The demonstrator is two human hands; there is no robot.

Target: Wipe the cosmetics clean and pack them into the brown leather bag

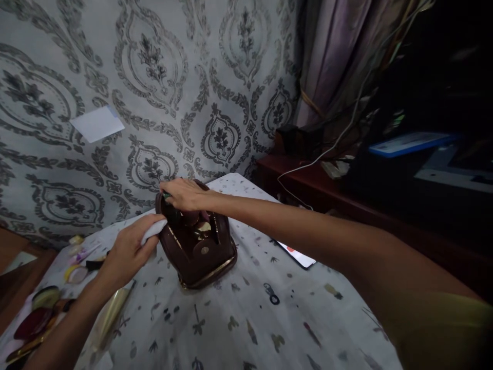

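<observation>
A dark brown zip bag (206, 267) sits on the patterned cloth, its gold-toothed zip undone and its top gaping. Inside the opening a shiny gold round piece (203, 229) shows; deeper contents are in shadow. My left hand (129, 249) is closed on a folded white cloth or tissue (154, 229), held against the bag's left rim. Across the top of the bag reaches my right hand (183, 194), its fingers bent over the far left rim. Something small and green shows at those fingers, too small to name.
Small toiletries and a red item (33, 324) crowd the left side, beside a clear tube (113, 311). A phone (296, 254) lies beneath my right forearm. Patterned wallpaper (154, 67) rises behind; a white cable (331, 149) hangs over a dark red ledge (300, 172) at right.
</observation>
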